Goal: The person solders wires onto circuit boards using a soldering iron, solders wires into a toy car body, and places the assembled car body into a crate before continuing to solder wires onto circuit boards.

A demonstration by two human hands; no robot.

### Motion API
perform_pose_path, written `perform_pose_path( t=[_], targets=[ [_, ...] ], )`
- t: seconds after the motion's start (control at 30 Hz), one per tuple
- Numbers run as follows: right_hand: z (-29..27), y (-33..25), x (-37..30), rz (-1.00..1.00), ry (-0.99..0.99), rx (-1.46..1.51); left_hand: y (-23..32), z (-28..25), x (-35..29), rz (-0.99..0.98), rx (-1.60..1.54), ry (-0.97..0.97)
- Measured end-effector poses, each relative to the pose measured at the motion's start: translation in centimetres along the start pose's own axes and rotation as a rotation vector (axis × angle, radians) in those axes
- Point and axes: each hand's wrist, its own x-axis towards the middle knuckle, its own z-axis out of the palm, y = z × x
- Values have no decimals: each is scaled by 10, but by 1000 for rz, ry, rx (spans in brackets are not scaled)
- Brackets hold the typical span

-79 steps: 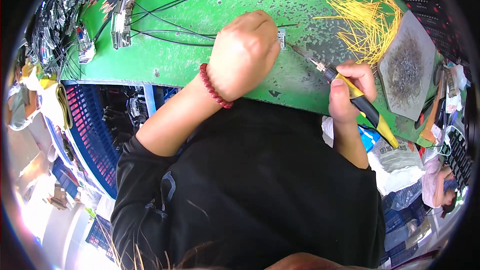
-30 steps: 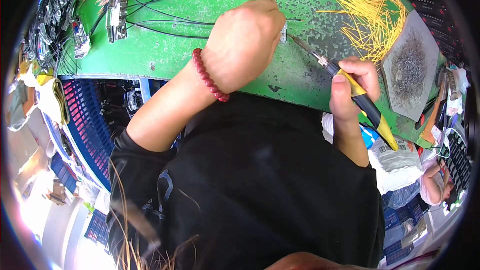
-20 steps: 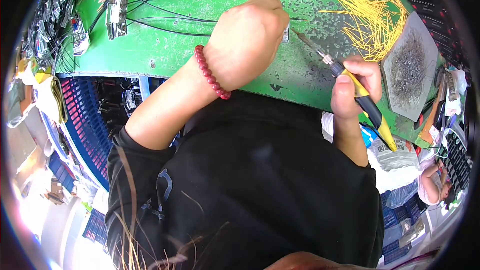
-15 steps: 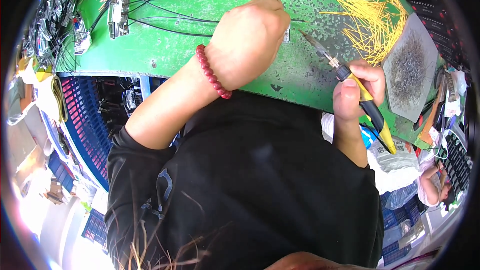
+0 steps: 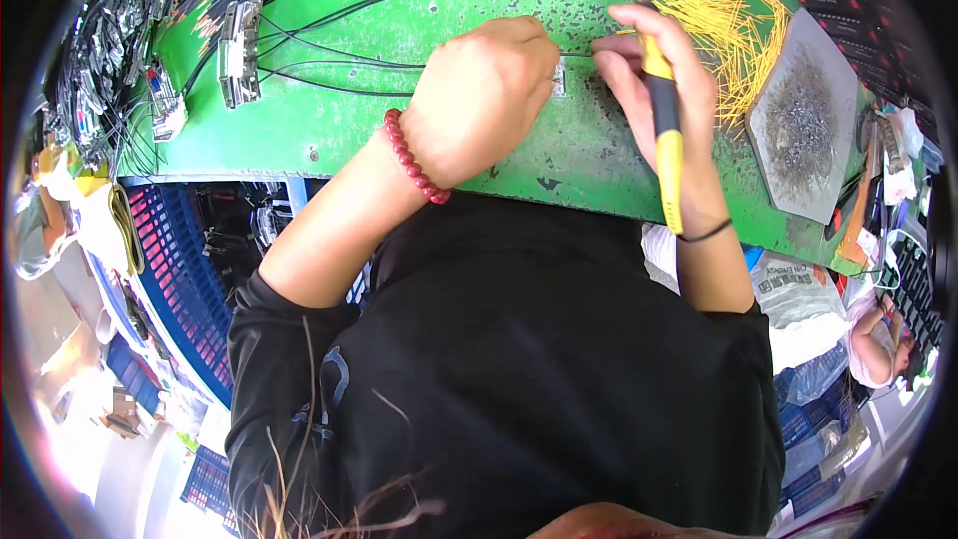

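My left hand (image 5: 489, 95), a red bead bracelet at its wrist, rests low over the green bench with fingers curled. Black wires (image 5: 344, 63) run into its grip from a clear block (image 5: 239, 53), and one thin end shows past the knuckles. By the fingertips lies a small clear piece (image 5: 559, 78), partly covered. My right hand (image 5: 684, 80) holds a yellow and black soldering iron (image 5: 663, 110) across the palm, its metal tip pointing up and away. Thumb and a finger of that hand reach close to the wire end; whether they touch it is unclear.
Yellow wires (image 5: 728, 30) lie in a loose pile at the far right, beside a grey plate (image 5: 803, 120) with a dark, burnt-looking middle. Bundled black wires with clear parts (image 5: 110, 70) crowd the left. A blue crate (image 5: 180, 279) stands below the bench.
My right hand has moved up and left toward my left hand, and the iron has turned from pointing left to nearly upright. The left hand has shifted slightly left and down.
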Motion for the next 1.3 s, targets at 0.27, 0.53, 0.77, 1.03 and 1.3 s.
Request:
perform_pose_path(
  t=[0.27, 0.53, 0.77, 1.03, 1.3],
  targets=[
    [3, -14, -3, 73, 2, 53, -2, -18, 2, -146, -351, -91],
    [11, -15, -15, 1, 91, 112, -1, -7, 2, -131, -168, -1],
    [11, -15, -18, -31, 63, 129, 1, -6, 2, -134, -153, 23],
    [14, -14, -16, -55, 47, 160, 1, -2, -1, -133, -143, 44],
    [7, -17, -23, 66, 22, 167, 1, -3, -2, -134, -173, 57]
  ],
)
